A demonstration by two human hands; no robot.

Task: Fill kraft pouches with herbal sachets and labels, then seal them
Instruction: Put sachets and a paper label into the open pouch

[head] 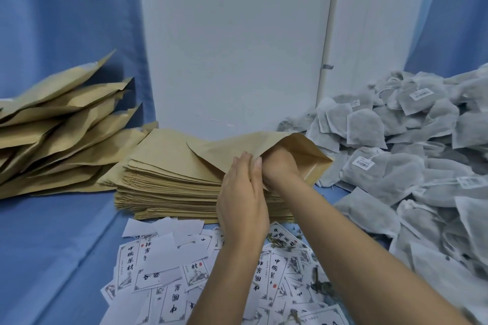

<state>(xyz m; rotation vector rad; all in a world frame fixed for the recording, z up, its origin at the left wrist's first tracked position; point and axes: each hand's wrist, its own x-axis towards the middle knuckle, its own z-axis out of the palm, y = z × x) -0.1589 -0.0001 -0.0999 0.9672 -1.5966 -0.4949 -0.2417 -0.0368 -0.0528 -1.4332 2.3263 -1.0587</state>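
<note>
Holding open the kraft pouch [232, 152] atop the central stack [169, 182] — left hand [241, 198] pinches its lip; right hand [281, 165] sits inside, grip hidden. Risk: forcing the wrist deeper may tear the mouth.

Sachets [396, 166] right, labels [163, 272] front, seemingly filled pouches [52, 126] left

Blue-covered worktop and its four piles

The blue-covered surface [66, 232] carries a squared stack of flat kraft pouches [169, 179] at its middle; a slumped pile of bulging pouches [60, 124] lies to the left, overlapping; loose printed labels [163, 258] are scattered just in front of the stack, some face down; a heap of grey herbal sachets [396, 140] banks up along the right.
</note>
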